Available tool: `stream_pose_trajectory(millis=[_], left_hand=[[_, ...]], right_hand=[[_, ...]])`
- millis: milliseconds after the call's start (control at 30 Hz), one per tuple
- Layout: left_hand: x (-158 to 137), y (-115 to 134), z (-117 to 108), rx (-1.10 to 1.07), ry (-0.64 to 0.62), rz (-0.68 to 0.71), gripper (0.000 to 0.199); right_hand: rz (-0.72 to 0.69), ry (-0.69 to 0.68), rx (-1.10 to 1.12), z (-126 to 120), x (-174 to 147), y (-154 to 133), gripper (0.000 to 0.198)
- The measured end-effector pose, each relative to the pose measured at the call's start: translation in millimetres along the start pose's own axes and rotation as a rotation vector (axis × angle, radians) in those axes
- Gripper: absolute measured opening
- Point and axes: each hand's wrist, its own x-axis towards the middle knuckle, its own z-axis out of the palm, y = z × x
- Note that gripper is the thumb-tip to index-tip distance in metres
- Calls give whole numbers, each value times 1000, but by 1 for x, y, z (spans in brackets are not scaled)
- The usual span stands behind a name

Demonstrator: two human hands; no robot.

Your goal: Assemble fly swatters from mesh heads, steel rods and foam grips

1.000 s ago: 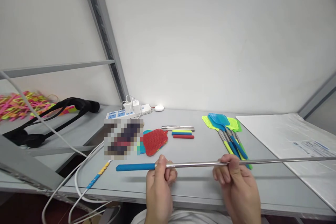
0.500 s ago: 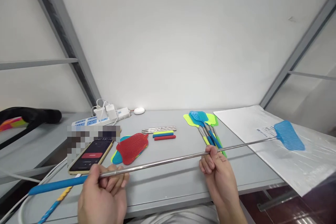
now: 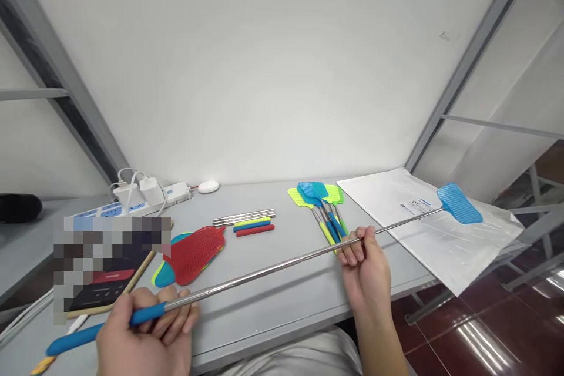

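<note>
A blue fly swatter [image 3: 282, 265] with an extended metal telescopic rod stretches across the table between both hands. My left hand [image 3: 145, 329] is closed around its blue grip, near where the grip meets the rod. My right hand [image 3: 363, 258] pinches the rod farther along, with the blue mesh head [image 3: 459, 204] out to the right. Just behind my right hand lies a bundle of fly swatters [image 3: 324, 202] in yellow-green and blue. Loose swatter heads [image 3: 194, 255], red on top, lie beyond my left hand. Metal rods [image 3: 244, 216] and loose coloured grips [image 3: 254, 228] rest at mid-table.
A white plastic mailing bag [image 3: 423, 241] covers the table's right end. On the left are a phone [image 3: 117, 276], partly pixelated, and a power strip [image 3: 106, 210] with white chargers. A white oval device [image 3: 208, 187] sits by the wall. Grey metal posts [image 3: 476, 53] frame both sides.
The camera view has turned to the right, so the table things appear farther left. My left hand has slid down from the metal rod onto the blue grip. Both hands still hold the swatter.
</note>
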Motion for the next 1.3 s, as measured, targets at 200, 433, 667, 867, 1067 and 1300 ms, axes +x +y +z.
stream_pose_trajectory(millis=[200,433,667,867,1067,1300], left_hand=[[-16,-15,11,57,-68,-102,42],[-15,-10,10,78,-71,29,39],[-20,-14,9,30,-102,-52,44],[-30,-27,14,-24,-164,-77,42],[-44,-40,21,-17,-291,-104,44],[-51,-57,19,10,-339,-151,48]], right_hand=[[115,-159,-47,14,-30,22,30],[171,-160,-60,9,-36,19,28],[157,-205,-123,0,-25,13,26],[109,-252,-83,-1,-23,21,28],[207,-357,-108,13,-49,42,29],[256,-476,-157,20,-73,68,30]])
